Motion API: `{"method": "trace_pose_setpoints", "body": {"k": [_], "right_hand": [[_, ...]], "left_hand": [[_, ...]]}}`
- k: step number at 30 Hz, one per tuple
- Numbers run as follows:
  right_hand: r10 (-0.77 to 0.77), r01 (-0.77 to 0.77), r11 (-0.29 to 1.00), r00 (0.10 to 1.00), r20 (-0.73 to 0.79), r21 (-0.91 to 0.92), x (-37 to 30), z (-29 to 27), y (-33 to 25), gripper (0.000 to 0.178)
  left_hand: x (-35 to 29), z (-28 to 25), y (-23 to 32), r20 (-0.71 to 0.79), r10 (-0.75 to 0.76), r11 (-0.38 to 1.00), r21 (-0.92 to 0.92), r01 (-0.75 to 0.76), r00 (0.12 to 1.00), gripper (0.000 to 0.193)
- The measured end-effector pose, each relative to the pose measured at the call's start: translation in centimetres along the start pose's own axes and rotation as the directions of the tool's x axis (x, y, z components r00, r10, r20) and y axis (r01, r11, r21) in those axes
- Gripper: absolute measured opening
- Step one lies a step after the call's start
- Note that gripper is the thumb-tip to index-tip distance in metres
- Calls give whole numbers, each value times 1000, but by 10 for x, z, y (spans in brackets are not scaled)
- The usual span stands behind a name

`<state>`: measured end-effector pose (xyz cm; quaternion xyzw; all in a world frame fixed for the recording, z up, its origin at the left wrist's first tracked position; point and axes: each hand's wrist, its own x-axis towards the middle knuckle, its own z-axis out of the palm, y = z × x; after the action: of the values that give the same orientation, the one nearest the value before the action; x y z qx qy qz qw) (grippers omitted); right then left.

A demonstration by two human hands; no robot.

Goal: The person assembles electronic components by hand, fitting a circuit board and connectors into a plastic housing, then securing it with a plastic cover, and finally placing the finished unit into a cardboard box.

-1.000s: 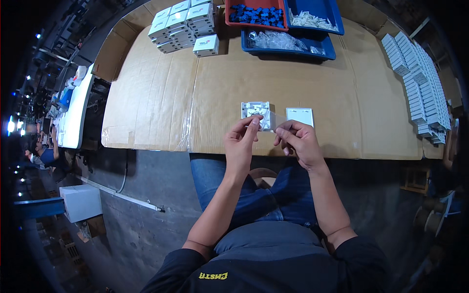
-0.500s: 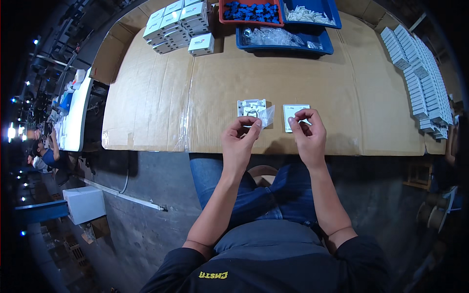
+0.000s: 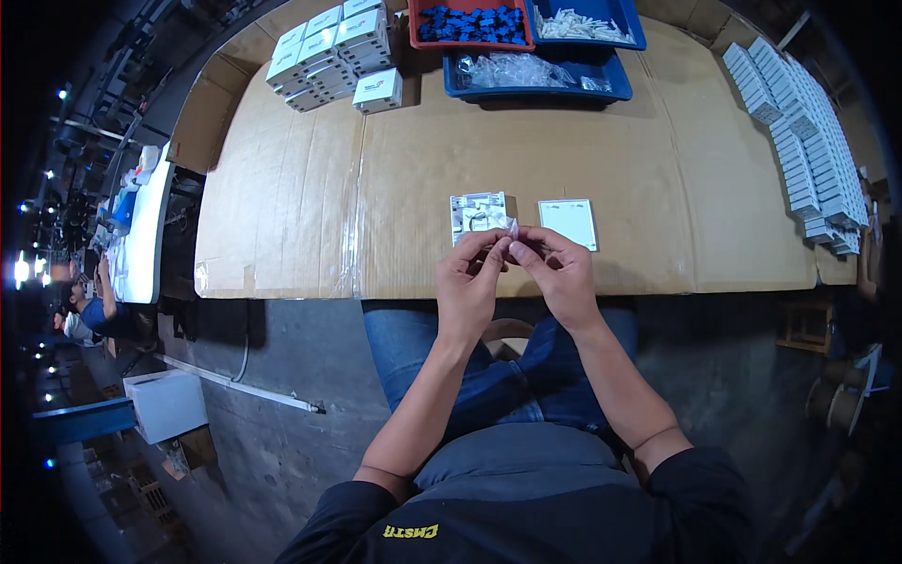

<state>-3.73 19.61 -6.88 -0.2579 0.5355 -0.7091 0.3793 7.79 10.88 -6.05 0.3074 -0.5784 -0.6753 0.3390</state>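
My left hand [image 3: 472, 273] and my right hand [image 3: 561, 270] meet just over the near part of the cardboard-covered table. Between their fingertips they pinch a small clear plastic bag [image 3: 513, 228]; its contents are too small to make out. Behind my left hand lies an opened white plastic housing [image 3: 480, 209], its inner parts showing and its near end hidden by my fingers. A flat white square cover [image 3: 567, 224] lies to its right, beyond my right hand, apart from the housing.
White boxes [image 3: 324, 52] are stacked at the far left. At the back stand a red tray [image 3: 418, 39] of blue pieces, a blue tray [image 3: 642, 33] of white plugs and another blue tray [image 3: 536, 95] with clear bags. White units [image 3: 799, 141] line the right. A person [image 3: 103, 305] works far left.
My right hand has moved left from over the white cover to join my left hand at the bag. The cover is now more fully visible.
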Motion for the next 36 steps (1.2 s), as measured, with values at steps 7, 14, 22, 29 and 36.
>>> {"method": "trace_pose_setpoints", "body": {"k": [7, 14, 22, 29, 36], "right_hand": [[63, -62, 989, 998, 2, 132, 4, 1, 1, 23], [20, -19, 1000, 996, -88, 16, 0, 0, 0, 20], [-561, 439, 738, 821, -105, -512, 2, 4, -3, 16], [-472, 462, 765, 876, 98, -448, 1, -10, -4, 17], [-67, 67, 998, 992, -106, -9, 3, -9, -4, 35]], "left_hand": [[2, 1, 7, 90, 399, 797, 459, -394, 912, 20], [-4, 6, 11, 38, 429, 751, 541, -379, 903, 9], [-16, 20, -14, -79, 265, 951, 184, -248, 961, 9], [1, 9, -7, -14, -145, 966, -220, 138, 989, 27], [-1, -6, -18, -77, -152, 977, -165, 138, 985, 27]]}}
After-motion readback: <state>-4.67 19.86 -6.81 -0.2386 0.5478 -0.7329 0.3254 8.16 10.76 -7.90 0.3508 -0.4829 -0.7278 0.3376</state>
